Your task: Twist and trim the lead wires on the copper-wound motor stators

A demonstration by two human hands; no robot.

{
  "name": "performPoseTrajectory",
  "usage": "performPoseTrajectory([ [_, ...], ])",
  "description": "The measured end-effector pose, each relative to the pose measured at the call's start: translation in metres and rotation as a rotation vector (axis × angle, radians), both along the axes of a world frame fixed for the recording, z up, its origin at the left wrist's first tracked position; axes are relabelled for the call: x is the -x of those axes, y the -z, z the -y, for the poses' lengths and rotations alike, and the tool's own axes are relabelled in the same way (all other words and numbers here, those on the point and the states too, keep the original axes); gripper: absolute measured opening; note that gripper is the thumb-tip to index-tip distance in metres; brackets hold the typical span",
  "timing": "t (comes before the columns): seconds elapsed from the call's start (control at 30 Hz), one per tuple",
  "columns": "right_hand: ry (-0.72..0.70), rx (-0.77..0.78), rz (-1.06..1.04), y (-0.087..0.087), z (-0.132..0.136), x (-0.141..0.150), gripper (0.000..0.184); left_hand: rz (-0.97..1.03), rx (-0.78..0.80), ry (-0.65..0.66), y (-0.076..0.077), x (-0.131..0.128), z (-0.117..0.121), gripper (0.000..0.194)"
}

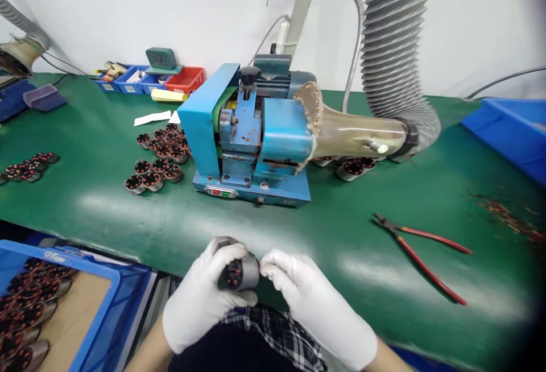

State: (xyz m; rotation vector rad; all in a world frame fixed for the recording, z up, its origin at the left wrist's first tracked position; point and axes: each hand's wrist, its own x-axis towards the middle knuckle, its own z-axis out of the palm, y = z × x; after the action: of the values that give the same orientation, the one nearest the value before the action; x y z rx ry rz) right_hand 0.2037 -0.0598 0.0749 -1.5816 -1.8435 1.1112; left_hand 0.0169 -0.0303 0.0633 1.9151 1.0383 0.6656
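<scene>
Our left hand point(209, 286) closes firmly around a wound metal core point(251, 272), held low over the near table edge, its windings facing roughly 9 o'clock. Our right hand point(313, 304) curls its fingertips at the core's 3 o'clock edge; whether they pinch anything, we cannot tell. To handle it well, we should brace the smooth outer wall, spare the copper any pressure and touch the edge lightly so the glove doesn't snag. From the core, the blue tray point(116, 280) lies at 9 o'clock, more cores point(173, 174) at 11, the belt machine point(284, 127) at 12, pliers point(393, 227) between 2 and 3.
</scene>
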Motion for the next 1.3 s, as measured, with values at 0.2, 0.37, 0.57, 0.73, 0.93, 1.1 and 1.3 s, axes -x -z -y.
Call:
performPoseTrajectory([
  [0.2,0.042,-0.189,0.224,0.007,0.001,0.011,0.023,0.128,-0.048,-0.202,0.013,-0.005,0.004,0.022],
  [0.37,0.011,0.624,-0.733,0.029,-0.009,0.007,0.028,-0.026,-0.426,-0.196,0.035,-0.004,0.004,0.043],
  [0.57,0.057,0.803,-0.774,0.054,-0.026,0.002,0.029,-0.254,-0.355,-0.083,0.052,-0.008,-0.011,0.029],
  [0.73,0.245,0.665,-0.525,0.044,-0.037,-0.023,0.026,-0.287,-0.198,-0.016,0.046,-0.004,-0.023,0.044],
  [0.93,0.096,0.305,-0.150,0.021,-0.038,-0.003,0.023,-0.263,-0.223,-0.012,0.048,0.002,-0.024,0.057],
  [1.1,0.091,0.090,0.299,0.030,-0.051,0.018,0.031,-0.222,-0.231,-0.019,0.050,0.003,-0.024,0.047],
  [1.3,-0.003,0.113,0.223,0.028,-0.053,-0.020,0.016,-0.219,-0.203,0.015,0.045,0.007,-0.025,0.048],
])
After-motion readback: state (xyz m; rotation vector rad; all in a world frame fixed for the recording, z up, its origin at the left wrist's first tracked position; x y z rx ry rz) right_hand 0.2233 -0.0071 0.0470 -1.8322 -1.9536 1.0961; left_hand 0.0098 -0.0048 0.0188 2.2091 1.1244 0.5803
